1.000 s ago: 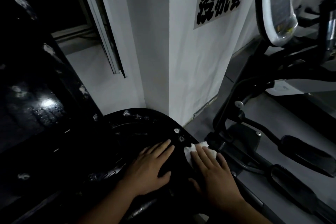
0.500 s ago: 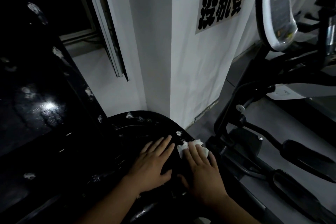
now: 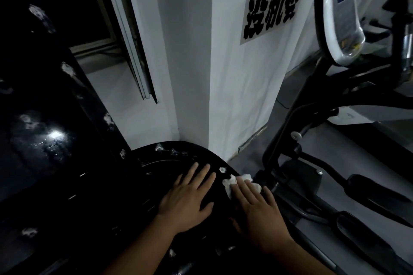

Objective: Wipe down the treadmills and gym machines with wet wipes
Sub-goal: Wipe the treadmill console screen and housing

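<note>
Nearby, poster (image 3: 274, 2) reads "没机会"; right hand (image 3: 261, 212) presses wipe (image 3: 230, 185).

Left grip (image 3: 187, 198) lies flat, fingers spread — right grip (image 3: 259, 210) just beside it, palm down, fingers straight.

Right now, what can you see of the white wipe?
The wet wipe is white and crumpled, like soft tissue. It lies on the right edge of the glossy black machine cover, pressed under the straight fingers of the right hand; only its far part shows. The left hand rests beside it, apart.
</note>
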Available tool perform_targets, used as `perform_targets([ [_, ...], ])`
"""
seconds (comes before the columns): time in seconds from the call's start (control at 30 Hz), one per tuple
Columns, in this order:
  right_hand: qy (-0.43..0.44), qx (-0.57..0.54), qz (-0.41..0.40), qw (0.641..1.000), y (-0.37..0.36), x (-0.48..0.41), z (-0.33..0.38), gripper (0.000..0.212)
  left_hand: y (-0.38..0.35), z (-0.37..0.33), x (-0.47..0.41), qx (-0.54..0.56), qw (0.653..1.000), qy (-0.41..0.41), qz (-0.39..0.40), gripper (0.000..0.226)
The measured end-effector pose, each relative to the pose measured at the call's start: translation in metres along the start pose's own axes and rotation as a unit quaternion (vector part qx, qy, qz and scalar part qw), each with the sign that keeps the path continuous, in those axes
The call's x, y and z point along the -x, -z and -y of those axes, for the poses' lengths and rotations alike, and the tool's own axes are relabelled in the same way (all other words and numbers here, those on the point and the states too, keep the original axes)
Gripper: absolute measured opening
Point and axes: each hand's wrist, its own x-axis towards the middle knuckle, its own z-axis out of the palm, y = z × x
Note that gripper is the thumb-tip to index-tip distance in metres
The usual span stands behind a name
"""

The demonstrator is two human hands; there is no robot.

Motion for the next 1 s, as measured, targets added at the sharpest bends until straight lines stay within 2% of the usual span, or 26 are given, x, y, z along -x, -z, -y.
perform_targets([
  [0.13,-0.035,-0.029,0.006,0.999,0.007,-0.026,0.018,0.091,0.001,-0.004,0.002,-0.013,1.000,0.003,0.016,0.078],
  [0.23,0.011,-0.025,0.036,0.999,0.005,-0.017,0.018,0.083,0.002,-0.003,0.001,-0.012,1.000,0.007,0.017,0.078],
  [0.33,0.039,-0.003,0.010,0.999,0.003,-0.012,0.005,0.083,-0.001,-0.002,0.003,-0.014,1.000,0.011,0.008,0.077],
  [0.47,-0.013,-0.070,0.037,0.997,0.016,-0.052,0.021,0.102,-0.008,0.001,0.002,-0.005,1.000,0.002,-0.013,0.078],
  [0.53,0.020,-0.079,0.033,0.996,0.013,-0.046,0.024,0.098,-0.007,0.000,0.001,-0.006,1.000,-0.003,-0.015,0.080],
  [0.63,0.077,-0.020,0.019,0.997,0.007,-0.020,0.010,0.083,-0.005,-0.001,0.002,0.011,1.000,0.004,-0.007,0.080],
  [0.7,0.056,-0.021,0.008,0.998,0.006,-0.027,0.006,0.087,-0.005,-0.001,0.002,0.007,1.000,0.007,0.002,0.080],
  [0.8,-0.001,-0.085,0.030,0.996,0.015,-0.056,0.021,0.102,0.000,-0.003,0.003,0.002,1.000,0.009,0.019,0.080],
  [0.93,0.057,-0.038,0.049,0.996,0.008,-0.032,0.015,0.087,0.005,-0.006,0.003,0.002,1.000,0.005,0.027,0.080],
  [1.0,0.062,-0.023,0.029,0.997,0.004,-0.030,0.004,0.086,0.003,-0.005,0.003,-0.001,1.000,0.007,0.025,0.079],
])
